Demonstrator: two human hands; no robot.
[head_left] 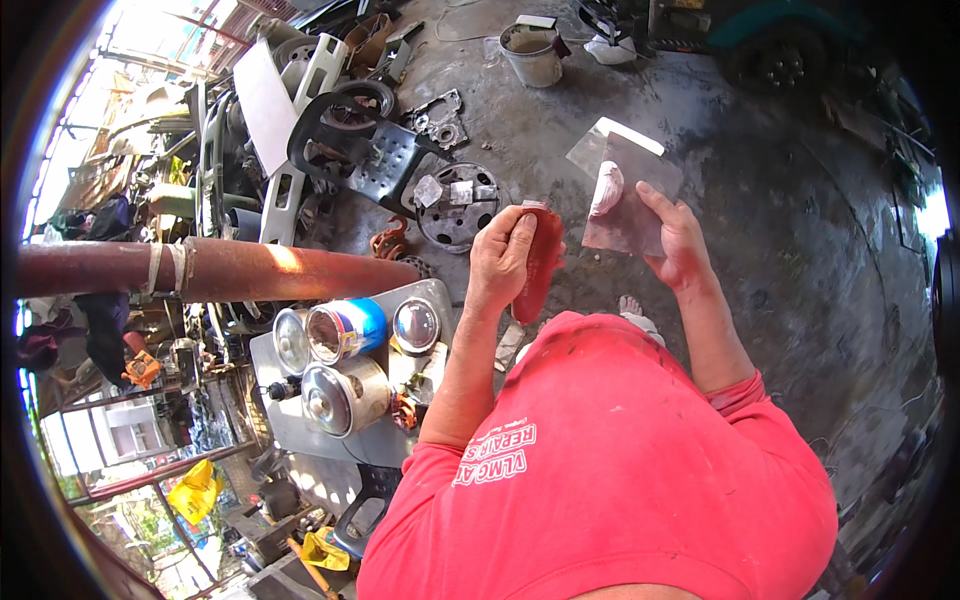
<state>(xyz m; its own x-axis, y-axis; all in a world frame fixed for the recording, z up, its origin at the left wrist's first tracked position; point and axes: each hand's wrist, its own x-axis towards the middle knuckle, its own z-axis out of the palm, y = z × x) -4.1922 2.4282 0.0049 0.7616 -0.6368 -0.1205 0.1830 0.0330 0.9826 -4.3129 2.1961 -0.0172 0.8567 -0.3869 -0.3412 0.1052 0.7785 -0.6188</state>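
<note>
Standing over the floor, the left hand (505, 262) clamps a red tube (538, 262); at three o'clock, the right hand (680, 243) pinches a putty-loaded plate (628, 195). Squeezing onto the putty looks next.

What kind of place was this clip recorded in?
Most likely an open-air auto body or repair yard. Car body panels and a wheel rim lie on the stained concrete floor, round tins stand nearby, and the right hand holds a board with pale filler paste.
</note>
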